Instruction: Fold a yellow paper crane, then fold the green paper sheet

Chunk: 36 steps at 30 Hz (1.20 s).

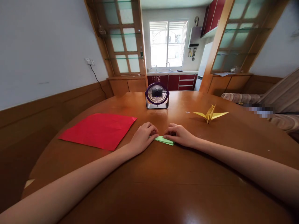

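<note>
A narrow folded piece of light green paper [164,140] lies on the brown table between my two hands. My left hand [145,136] is closed on its left end, thumb on top and fingers curled behind. At the other end, my right hand [179,134] pinches the paper with thumb and bent forefinger. Its far edge and left tip are hidden behind my fingers. To the left of my left hand lies a flat red sheet of paper [99,130] with slight creases. A gold folded paper crane [209,115] stands with spread wings beyond my right hand.
A small purple desk fan [157,95] stands on the round wooden table [163,193], straight beyond my hands. A striped sofa [283,99] is close to the table's right side. Wooden cabinets and a kitchen window [168,43] are in the background.
</note>
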Each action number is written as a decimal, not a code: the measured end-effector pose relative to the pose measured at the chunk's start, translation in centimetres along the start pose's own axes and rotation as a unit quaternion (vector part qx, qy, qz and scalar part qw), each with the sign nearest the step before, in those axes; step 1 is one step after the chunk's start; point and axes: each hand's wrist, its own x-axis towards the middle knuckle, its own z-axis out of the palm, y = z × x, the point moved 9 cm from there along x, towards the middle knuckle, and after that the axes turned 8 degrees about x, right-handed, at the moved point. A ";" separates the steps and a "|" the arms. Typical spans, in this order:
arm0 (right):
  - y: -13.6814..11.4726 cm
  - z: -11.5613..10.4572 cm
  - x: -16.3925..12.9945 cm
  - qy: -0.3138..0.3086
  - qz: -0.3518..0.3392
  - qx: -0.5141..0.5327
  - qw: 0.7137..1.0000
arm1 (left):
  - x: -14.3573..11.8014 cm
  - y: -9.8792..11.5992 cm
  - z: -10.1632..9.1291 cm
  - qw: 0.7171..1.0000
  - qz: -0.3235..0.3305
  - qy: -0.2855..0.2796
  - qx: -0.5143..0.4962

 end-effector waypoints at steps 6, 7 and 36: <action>-1.8 0.3 -0.4 0.005 -0.102 -0.101 0.990 | -0.7 2.7 0.4 0.973 0.202 -0.016 0.112; -2.1 0.5 -0.6 -0.001 -0.122 -0.116 0.986 | -1.0 2.9 0.5 0.965 0.225 -0.022 0.130; -4.8 2.5 -2.3 -0.146 -0.177 -0.204 0.952 | -2.3 2.7 -0.1 0.956 0.279 -0.051 0.074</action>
